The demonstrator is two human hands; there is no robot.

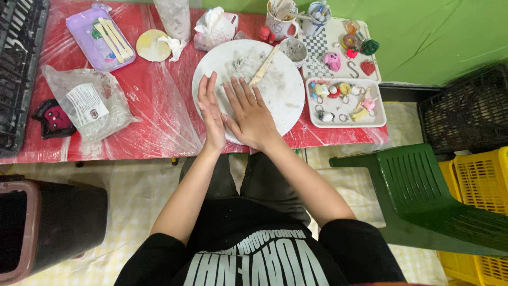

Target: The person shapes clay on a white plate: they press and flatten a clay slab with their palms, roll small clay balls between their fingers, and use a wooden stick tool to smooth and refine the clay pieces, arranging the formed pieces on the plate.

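We are looking down at our 2 hands over a round white board [288,100] lying on a red table [153,106] wrapped in clear plastic. Our left hand [211,108] is standing on its edge at the board's left rim, fingers straight and together, gripping nothing. Our right hand [251,114] is lying flat, palm down, fingers spread, pressing on the board's near part; it is touching the left hand at the thumb. Whether any clay is sitting under the palm we cannot tell. Grey smears are showing on the board's middle, and a wooden stick [264,66] is resting across its upper part, tilted toward the far right.

Just right of the board, a white tray [378,119] is holding small coloured charms and rings. Behind it, a checkered tray [320,50] is carrying a pink figure [333,61], a green piece [370,47] and a red heart [368,67]. 2 cups [280,24] with tools are standing at the far edge, near a tissue pack [214,26].

To the left, a clear bag [90,103] is lying on the table, with a dark red figure [53,119] beside it. Farther back, a purple tray [98,39] is holding 3 wooden sticks, and a yellow disc [151,45] is sitting next to it.

A green chair [423,190] is standing to our right, with yellow crates [479,175] behind it.
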